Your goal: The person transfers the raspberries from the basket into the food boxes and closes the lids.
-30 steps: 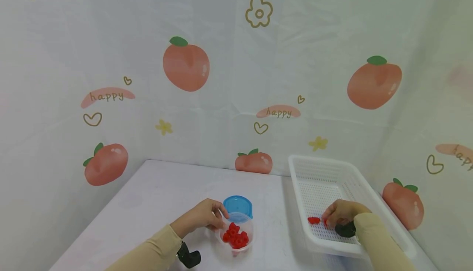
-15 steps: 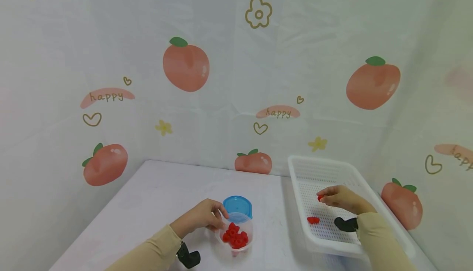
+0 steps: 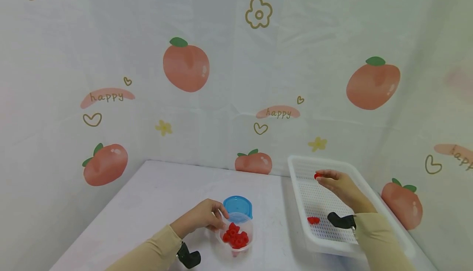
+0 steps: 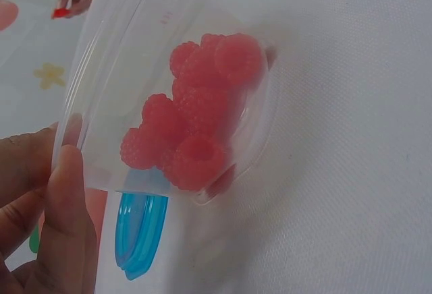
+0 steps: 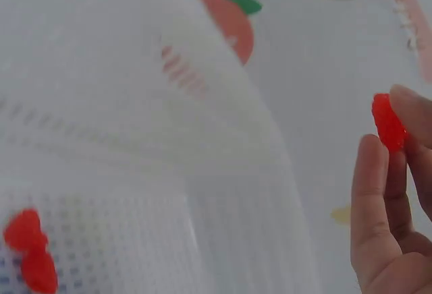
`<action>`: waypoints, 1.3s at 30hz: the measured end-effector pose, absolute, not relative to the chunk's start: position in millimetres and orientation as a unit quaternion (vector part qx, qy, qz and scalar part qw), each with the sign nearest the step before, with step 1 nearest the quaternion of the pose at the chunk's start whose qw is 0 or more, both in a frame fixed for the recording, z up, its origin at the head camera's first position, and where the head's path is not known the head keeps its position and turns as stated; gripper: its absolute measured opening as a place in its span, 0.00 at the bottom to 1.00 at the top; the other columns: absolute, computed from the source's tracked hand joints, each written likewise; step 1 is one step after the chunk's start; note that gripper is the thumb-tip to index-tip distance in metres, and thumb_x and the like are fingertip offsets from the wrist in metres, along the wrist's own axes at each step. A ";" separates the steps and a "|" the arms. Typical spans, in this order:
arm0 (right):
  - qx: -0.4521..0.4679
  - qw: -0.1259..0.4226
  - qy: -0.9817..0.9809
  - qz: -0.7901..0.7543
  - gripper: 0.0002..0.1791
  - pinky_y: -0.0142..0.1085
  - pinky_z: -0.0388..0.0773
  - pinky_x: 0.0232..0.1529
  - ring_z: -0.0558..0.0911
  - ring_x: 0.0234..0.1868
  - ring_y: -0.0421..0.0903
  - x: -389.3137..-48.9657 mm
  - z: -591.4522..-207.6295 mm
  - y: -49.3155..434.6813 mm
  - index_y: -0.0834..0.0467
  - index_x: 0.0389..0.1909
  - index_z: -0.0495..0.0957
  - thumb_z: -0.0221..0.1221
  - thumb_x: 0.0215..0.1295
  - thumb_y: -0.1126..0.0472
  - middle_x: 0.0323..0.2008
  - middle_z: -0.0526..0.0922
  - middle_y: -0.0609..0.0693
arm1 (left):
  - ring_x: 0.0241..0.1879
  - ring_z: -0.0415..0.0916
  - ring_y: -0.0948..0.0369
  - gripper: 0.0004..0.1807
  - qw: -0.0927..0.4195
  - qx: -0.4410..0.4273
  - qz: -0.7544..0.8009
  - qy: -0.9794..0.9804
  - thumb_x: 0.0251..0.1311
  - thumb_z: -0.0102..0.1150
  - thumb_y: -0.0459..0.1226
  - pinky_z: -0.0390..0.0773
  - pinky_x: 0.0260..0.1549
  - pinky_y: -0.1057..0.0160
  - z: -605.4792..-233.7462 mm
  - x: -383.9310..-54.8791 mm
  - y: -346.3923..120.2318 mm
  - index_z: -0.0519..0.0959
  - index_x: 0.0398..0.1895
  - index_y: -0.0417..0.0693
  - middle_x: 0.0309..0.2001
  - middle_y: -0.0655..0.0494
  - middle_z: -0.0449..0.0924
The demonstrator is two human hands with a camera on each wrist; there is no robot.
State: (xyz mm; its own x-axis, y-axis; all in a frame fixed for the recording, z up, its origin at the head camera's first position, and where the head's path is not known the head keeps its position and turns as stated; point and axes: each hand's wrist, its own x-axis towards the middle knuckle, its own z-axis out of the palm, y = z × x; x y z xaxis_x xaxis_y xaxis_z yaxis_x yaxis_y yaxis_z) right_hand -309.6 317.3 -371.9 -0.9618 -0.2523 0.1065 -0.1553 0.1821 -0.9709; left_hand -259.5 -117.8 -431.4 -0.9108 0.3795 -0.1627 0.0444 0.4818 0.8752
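My left hand [image 3: 207, 214] pinches the rim of a clear plastic tub [image 3: 249, 226] between thumb and fingers. Inside the tub, which looks tilted in the left wrist view, lie several red raspberries [image 4: 196, 105]. Between the fingertips of my right hand [image 3: 341, 187] is a single raspberry [image 5: 388, 122], held up above the white basket [image 3: 300, 205]. Down on the basket's perforated floor, a couple of other raspberries [image 3: 313, 220] lie close together; the right wrist view has these raspberries [image 5: 32, 250] at its lower left.
A blue lid [image 3: 237, 205] lies on the white table [image 3: 177, 189] just behind the tub. The basket's raised walls stand at the right side of the table. Behind everything hangs a white curtain [image 3: 221, 135] printed with fruit.
My right hand has lifted a raspberry off the basket floor and moved up and toward the basket's back. The left hand and the tub have stayed in place.
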 end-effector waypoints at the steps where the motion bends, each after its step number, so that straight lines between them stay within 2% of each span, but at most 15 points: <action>1: -0.132 0.035 0.759 -0.636 0.09 0.20 0.77 0.48 0.81 0.44 0.32 -308.4 -369.9 314.0 0.60 0.47 0.78 0.54 0.69 0.67 0.39 0.83 0.37 | 0.20 0.74 0.62 0.09 0.169 0.125 0.493 0.845 0.49 0.70 0.29 0.82 0.24 0.67 -431.4 -259.3 -117.8 0.83 0.35 0.43 0.26 0.52 0.74; 9: -0.116 0.010 0.681 -0.723 0.11 0.22 0.77 0.49 0.80 0.45 0.34 -297.9 -355.3 281.4 0.51 0.41 0.80 0.54 0.69 0.69 0.40 0.82 0.40 | 0.20 0.74 0.62 0.09 0.166 0.122 0.491 0.847 0.49 0.70 0.30 0.82 0.24 0.68 -430.2 -258.0 -117.5 0.83 0.34 0.44 0.26 0.52 0.74; 22: -0.106 -0.055 0.657 -0.744 0.13 0.22 0.77 0.49 0.82 0.42 0.35 -281.6 -349.9 216.6 0.49 0.35 0.82 0.59 0.64 0.72 0.37 0.82 0.40 | 0.20 0.74 0.62 0.10 0.168 0.124 0.499 0.841 0.48 0.71 0.29 0.82 0.24 0.67 -432.6 -259.1 -117.5 0.83 0.35 0.42 0.25 0.52 0.74; 27: -0.096 -0.063 0.662 -0.740 0.13 0.24 0.79 0.49 0.82 0.41 0.35 -272.4 -357.0 188.0 0.48 0.34 0.81 0.61 0.62 0.72 0.38 0.81 0.41 | 0.20 0.74 0.62 0.09 0.168 0.126 0.500 0.840 0.48 0.71 0.30 0.82 0.23 0.68 -433.3 -260.0 -117.8 0.83 0.34 0.43 0.25 0.53 0.74; 32: -0.091 -0.057 0.696 -0.710 0.08 0.27 0.80 0.48 0.83 0.42 0.39 -262.7 -368.7 163.6 0.55 0.39 0.80 0.64 0.60 0.68 0.39 0.81 0.43 | 0.20 0.74 0.62 0.10 0.167 0.122 0.499 0.842 0.48 0.71 0.30 0.82 0.24 0.67 -433.6 -260.1 -117.5 0.83 0.34 0.43 0.25 0.52 0.74; 39: -0.094 -0.030 0.718 -0.690 0.14 0.30 0.80 0.48 0.82 0.44 0.44 -248.3 -388.5 138.6 0.66 0.44 0.76 0.65 0.59 0.66 0.41 0.81 0.48 | 0.20 0.74 0.62 0.10 0.165 0.120 0.499 0.842 0.48 0.71 0.29 0.82 0.24 0.67 -433.1 -259.4 -117.5 0.83 0.34 0.43 0.25 0.52 0.74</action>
State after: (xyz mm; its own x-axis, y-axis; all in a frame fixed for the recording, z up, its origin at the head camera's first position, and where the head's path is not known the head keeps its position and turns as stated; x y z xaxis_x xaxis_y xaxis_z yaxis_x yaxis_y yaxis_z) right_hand -248.3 138.6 -388.5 -0.9806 -0.0936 0.1720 -0.1756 0.0315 -0.9840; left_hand -259.4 -117.5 -433.1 -0.9166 0.3676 -0.1575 0.0382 0.4725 0.8805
